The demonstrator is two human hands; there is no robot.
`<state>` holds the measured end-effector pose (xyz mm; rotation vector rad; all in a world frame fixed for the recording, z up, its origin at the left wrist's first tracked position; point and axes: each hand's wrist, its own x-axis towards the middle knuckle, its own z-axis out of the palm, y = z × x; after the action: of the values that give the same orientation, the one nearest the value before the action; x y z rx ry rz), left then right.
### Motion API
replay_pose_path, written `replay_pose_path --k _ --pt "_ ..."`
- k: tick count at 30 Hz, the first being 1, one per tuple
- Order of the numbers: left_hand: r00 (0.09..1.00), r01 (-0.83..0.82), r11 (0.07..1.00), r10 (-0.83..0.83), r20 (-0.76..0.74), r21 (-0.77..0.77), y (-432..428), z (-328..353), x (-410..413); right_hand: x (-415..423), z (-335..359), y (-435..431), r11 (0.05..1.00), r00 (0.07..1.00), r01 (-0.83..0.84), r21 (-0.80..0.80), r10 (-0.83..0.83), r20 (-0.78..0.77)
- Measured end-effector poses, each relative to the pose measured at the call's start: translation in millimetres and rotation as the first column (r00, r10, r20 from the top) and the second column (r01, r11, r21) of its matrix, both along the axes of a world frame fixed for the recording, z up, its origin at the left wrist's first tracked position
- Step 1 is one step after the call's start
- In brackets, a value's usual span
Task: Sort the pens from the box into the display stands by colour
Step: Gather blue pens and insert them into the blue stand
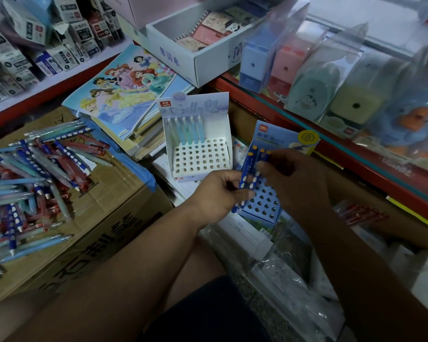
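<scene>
Head view: both hands, left hand (218, 193) and right hand (292, 176), grip upright dark-blue pens (247, 174), yellow ends up.

White stand (198, 154) front holes free; both hands (292, 178) crowd blue stand (262, 206).

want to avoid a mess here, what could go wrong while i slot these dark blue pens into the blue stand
The left hand grips several dark blue pens at once while the right hand works on one, so the others could slip. The blue stand sits on loose papers and may tip when pushed. The pen pile on the cardboard box lies near the edge and could roll off.
</scene>
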<state>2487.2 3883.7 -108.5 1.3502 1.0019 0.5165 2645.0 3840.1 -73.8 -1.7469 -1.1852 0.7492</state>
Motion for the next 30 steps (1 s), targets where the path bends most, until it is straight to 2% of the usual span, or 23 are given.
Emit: replay_pose_path --k 2,5,12,24,30 --pt "0.999 -0.031 0.999 0.031 -0.022 0.034 1.3 0.6 -0.7 13.3 -0.6 0.6 0.990 0.990 0.142 0.017 -0.142 -0.015" --pt "0.997 -0.070 0.997 0.070 -0.025 0.023 2.5 2.0 -2.6 29.1 -4.4 3.6 0.967 0.957 0.251 0.040 -0.255 0.141" --pt "0.982 -0.177 0.983 0.180 -0.065 0.053 7.3 -1.9 -4.5 30.3 -12.7 12.4 0.981 0.927 0.192 0.036 -0.194 0.322" --pt "0.983 -0.154 0.987 0.158 -0.096 0.047 9.2 -5.6 -5.0 29.4 -16.8 15.0 0.985 0.902 0.166 0.043 -0.170 0.397" --pt "0.982 -0.153 0.986 0.160 -0.104 0.069 8.7 -5.4 -4.5 28.4 -31.2 21.0 0.988 0.891 0.122 -0.090 -0.069 0.450"
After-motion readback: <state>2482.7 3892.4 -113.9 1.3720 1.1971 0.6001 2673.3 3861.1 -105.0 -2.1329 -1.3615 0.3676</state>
